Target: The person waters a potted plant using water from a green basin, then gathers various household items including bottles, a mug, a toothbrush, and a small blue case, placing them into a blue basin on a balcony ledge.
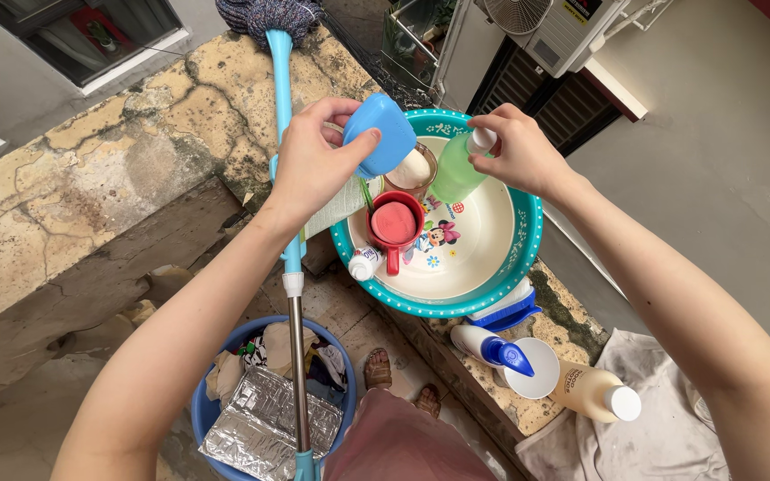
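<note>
My left hand (314, 160) holds a blue rounded plastic cap or lid (380, 134) up over a teal-rimmed basin (528, 245). My right hand (514, 147) grips the white top of a light green bottle (454, 171), tilted over the basin. Inside the basin stand a red mug (394, 224) and a clear glass cup (412, 171). A small white bottle (364, 264) lies against the basin's near rim.
A mop with a blue handle (289, 240) leans against the cracked wall. Below it sits a blue bucket (205, 411) with foil and cloths. On the ledge lie a blue-nozzled spray bottle (492, 347), a white cup (536, 367) and a cream bottle (594, 392).
</note>
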